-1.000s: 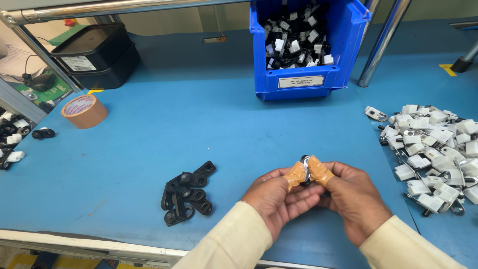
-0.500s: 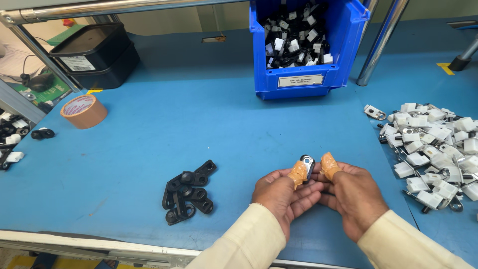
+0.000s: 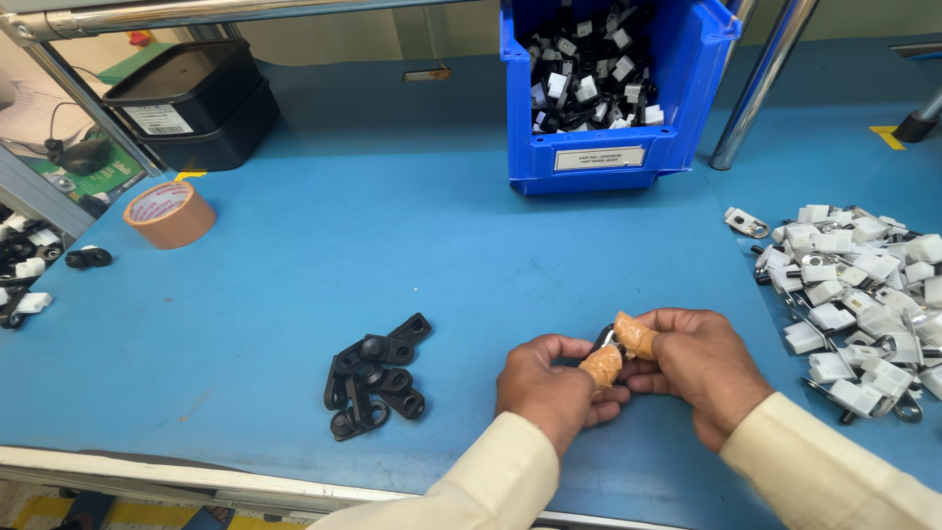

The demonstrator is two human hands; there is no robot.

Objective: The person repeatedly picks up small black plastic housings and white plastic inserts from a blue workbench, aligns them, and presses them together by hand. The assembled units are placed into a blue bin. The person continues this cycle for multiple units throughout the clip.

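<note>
My left hand [image 3: 551,390] and my right hand [image 3: 697,368] meet low in the middle of the head view, over the blue worktop [image 3: 412,265]. Both pinch one small black-and-white clip part [image 3: 609,342] between thumbs and forefingers. Each thumb wears an orange finger cot. Most of the part is hidden by the fingers. A little heap of black plastic link pieces [image 3: 375,380] lies left of my left hand. A large spread of white clip parts with metal rings [image 3: 852,294] lies right of my right hand.
A blue bin [image 3: 616,88] filled with black and white parts stands at the back. A roll of brown tape [image 3: 170,214] and stacked black trays [image 3: 186,113] sit at the back left. Metal frame posts [image 3: 760,83] rise beside the bin. Loose parts [image 3: 29,280] lie far left.
Both hands have lowered the small part a little and closed in around it, so less of it shows. Nothing else on the worktop has moved.
</note>
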